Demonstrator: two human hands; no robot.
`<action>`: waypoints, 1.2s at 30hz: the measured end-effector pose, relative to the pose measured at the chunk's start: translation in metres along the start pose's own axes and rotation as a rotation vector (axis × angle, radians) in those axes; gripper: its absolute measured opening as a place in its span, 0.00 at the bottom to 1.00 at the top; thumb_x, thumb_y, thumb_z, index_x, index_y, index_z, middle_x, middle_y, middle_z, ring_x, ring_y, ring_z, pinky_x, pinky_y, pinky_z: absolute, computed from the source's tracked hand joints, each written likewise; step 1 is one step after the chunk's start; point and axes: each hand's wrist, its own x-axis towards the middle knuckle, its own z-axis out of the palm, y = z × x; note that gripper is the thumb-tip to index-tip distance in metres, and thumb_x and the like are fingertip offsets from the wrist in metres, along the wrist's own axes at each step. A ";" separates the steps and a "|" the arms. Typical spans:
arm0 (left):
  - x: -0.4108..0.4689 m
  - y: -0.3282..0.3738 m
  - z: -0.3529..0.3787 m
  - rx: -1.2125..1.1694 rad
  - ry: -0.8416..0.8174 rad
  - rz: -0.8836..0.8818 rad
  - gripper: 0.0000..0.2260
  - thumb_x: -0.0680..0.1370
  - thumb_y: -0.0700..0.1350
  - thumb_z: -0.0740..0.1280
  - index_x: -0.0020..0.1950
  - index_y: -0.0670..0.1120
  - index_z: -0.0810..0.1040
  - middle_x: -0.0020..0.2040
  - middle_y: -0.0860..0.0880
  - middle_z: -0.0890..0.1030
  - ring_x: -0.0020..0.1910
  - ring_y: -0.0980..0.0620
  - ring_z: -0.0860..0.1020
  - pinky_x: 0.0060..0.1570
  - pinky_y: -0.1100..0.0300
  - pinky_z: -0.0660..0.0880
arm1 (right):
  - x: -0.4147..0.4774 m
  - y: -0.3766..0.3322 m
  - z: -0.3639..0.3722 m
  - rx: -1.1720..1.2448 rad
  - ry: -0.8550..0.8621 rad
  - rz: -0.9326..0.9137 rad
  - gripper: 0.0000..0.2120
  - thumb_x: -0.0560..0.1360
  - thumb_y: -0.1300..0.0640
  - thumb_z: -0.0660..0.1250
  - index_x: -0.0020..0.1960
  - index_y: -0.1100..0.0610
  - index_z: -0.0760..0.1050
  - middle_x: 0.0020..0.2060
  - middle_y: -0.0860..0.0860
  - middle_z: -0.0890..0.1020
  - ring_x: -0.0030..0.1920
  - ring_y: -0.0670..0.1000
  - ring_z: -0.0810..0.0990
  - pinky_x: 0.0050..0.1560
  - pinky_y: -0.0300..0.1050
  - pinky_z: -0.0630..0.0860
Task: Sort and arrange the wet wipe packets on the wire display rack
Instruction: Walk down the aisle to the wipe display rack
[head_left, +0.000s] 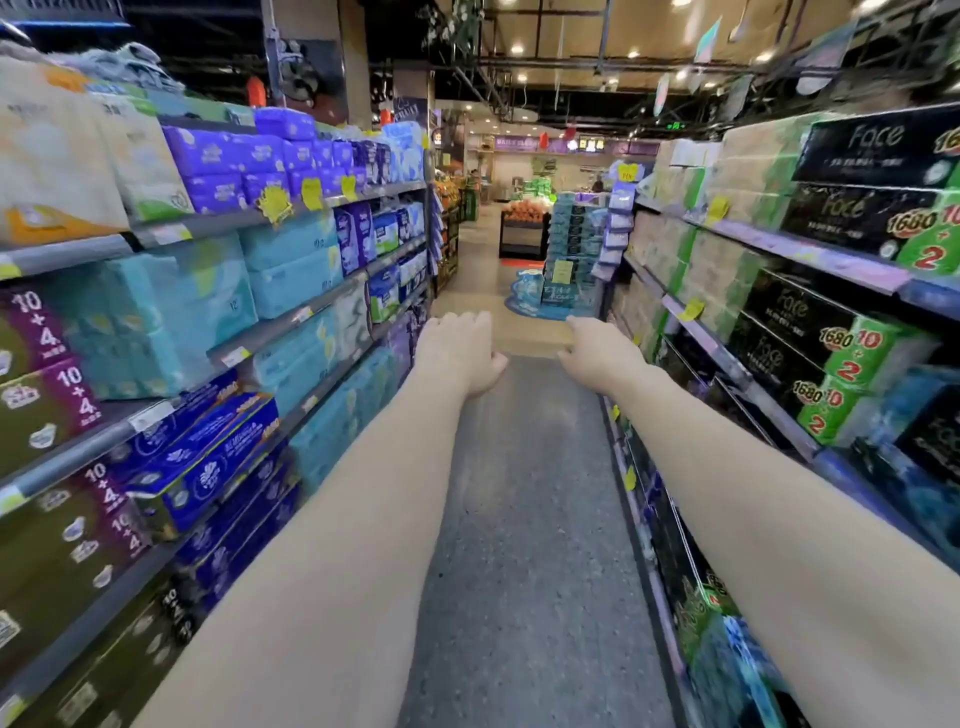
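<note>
Both bare arms reach straight out down a supermarket aisle, over the grey speckled floor. The left hand is seen from the back, its fingers bent loosely downward and lying close together, with nothing in them. The right hand is just beside it but not touching. Its fingers are also loosely curled and empty, and the thumb sticks out towards the left hand.

The pale lilac wet wipe packets hang in a column at the far end of the right shelving, well beyond both hands. The picture is soft there, so this may be the wire display rack, though I cannot make out its wires.

On the left, the grey metal shelves carry light blue plastic-wrapped tissue packs, with purple packs on the shelf above. On the right, the lilac-edged shelves carry black "Face" cartons with green ends. A tall stack of blue packs stands in the far middle of the aisle, left of the lilac packets.
</note>
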 end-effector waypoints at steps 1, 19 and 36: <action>0.019 -0.007 0.002 0.023 -0.030 0.010 0.18 0.79 0.54 0.61 0.63 0.44 0.74 0.61 0.41 0.80 0.61 0.38 0.78 0.58 0.46 0.73 | 0.016 -0.001 0.005 0.021 -0.014 0.021 0.20 0.80 0.52 0.62 0.70 0.59 0.71 0.67 0.59 0.78 0.65 0.62 0.77 0.58 0.52 0.75; 0.343 -0.034 0.176 0.154 -0.013 0.143 0.18 0.78 0.52 0.60 0.64 0.45 0.75 0.61 0.44 0.81 0.60 0.41 0.78 0.59 0.48 0.71 | 0.327 0.122 0.109 -0.087 0.017 0.078 0.15 0.79 0.50 0.62 0.61 0.58 0.75 0.60 0.57 0.80 0.59 0.61 0.79 0.56 0.54 0.77; 0.744 -0.011 0.342 0.126 -0.027 0.034 0.20 0.78 0.54 0.59 0.65 0.45 0.74 0.61 0.42 0.80 0.60 0.39 0.78 0.58 0.47 0.72 | 0.724 0.292 0.178 -0.076 0.047 0.054 0.17 0.79 0.48 0.62 0.62 0.59 0.74 0.60 0.57 0.78 0.60 0.60 0.79 0.55 0.52 0.76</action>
